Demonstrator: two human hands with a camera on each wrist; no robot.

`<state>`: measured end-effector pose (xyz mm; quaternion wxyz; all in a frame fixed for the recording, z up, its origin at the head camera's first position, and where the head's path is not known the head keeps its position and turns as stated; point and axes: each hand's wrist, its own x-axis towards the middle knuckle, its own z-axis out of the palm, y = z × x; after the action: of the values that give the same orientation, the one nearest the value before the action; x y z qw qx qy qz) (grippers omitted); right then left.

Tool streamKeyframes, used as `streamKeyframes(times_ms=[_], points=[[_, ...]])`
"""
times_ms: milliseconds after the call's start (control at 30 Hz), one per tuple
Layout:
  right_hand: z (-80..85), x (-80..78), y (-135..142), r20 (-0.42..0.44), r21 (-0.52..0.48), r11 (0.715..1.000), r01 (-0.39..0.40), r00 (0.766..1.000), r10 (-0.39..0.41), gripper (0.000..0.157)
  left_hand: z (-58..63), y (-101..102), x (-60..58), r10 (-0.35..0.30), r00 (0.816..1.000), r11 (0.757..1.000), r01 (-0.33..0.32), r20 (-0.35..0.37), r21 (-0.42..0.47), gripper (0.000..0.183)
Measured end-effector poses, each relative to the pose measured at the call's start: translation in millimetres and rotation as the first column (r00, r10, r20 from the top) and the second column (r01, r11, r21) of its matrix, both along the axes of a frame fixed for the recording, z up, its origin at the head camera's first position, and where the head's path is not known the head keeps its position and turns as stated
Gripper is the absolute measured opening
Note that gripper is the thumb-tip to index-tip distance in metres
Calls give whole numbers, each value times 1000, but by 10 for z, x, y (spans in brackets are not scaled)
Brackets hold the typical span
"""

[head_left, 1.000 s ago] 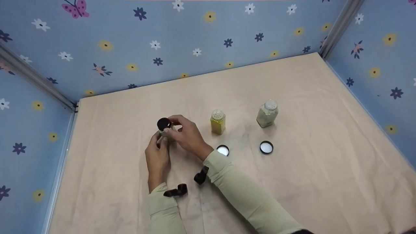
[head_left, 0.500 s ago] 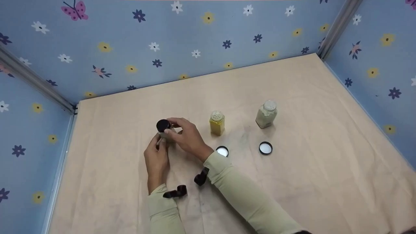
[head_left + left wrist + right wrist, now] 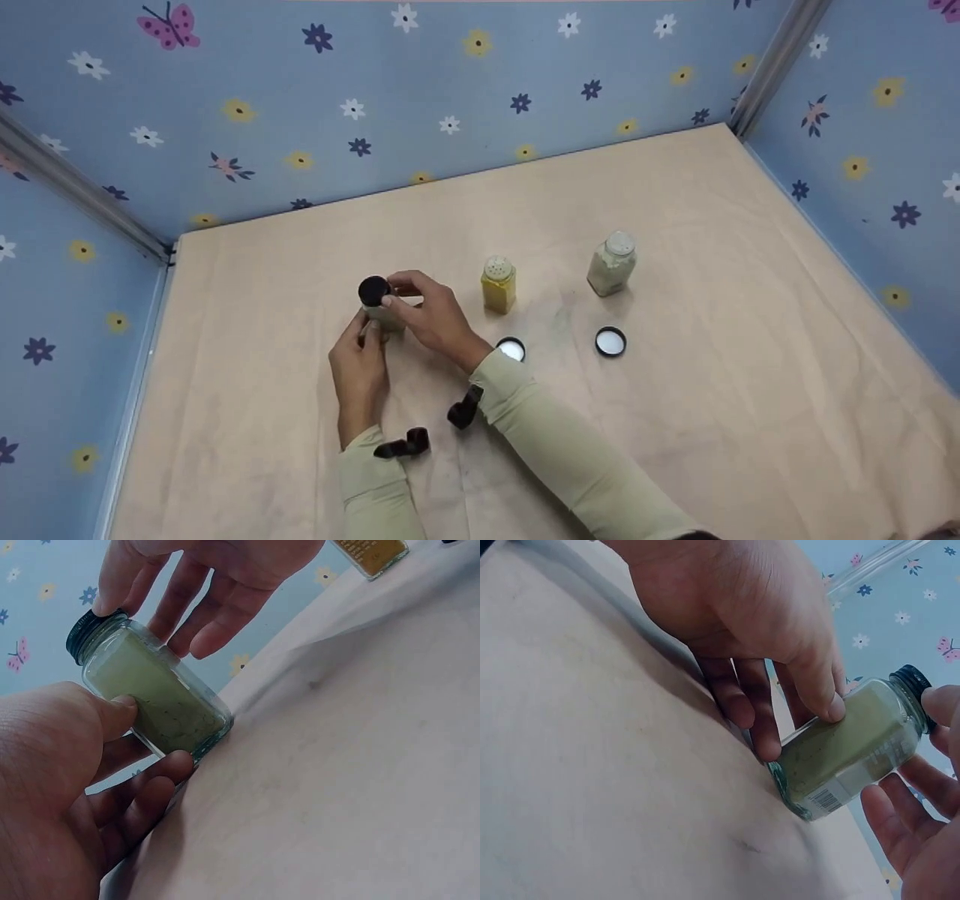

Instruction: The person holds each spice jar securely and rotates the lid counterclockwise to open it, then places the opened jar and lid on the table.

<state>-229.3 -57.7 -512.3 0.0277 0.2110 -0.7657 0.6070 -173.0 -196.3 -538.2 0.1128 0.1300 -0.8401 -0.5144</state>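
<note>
A square glass spice jar [image 3: 154,690] of green powder stands on the table, its black screw cap [image 3: 374,290] on top. My left hand [image 3: 360,367] grips the jar's body low down, thumb against the near side in the left wrist view. The thumb and fingers of my right hand [image 3: 435,315] pinch the cap's edge. A barcode label [image 3: 825,800] shows on one glass face in the right wrist view. To the right stand a shaker jar of yellow powder [image 3: 499,292] and a larger shaker jar of pale green powder [image 3: 611,270], both with perforated tops showing.
Two black caps with white insides lie on the cloth-covered table [image 3: 720,375]: one cap [image 3: 511,349] is partly behind my right sleeve, the other cap [image 3: 610,342] farther right. Flower-patterned panels [image 3: 420,75] border the table at the back and both sides.
The head view has shifted slightly. Both hands stay at the green jar, with only small shifts of the fingers at the cap.
</note>
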Motion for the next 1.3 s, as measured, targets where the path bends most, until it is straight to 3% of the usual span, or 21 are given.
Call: streamKeyframes(times_ms=[967,1300], points=[[14,31,-64,-27,-8,993,120,992,-120,17,20,0,-2,4,1000,1000,-5,27,29,38],[22,35,-47,-55,-23,995,96,994,-97,19,22,3,-7,-3,1000,1000,4,-16,20,36]])
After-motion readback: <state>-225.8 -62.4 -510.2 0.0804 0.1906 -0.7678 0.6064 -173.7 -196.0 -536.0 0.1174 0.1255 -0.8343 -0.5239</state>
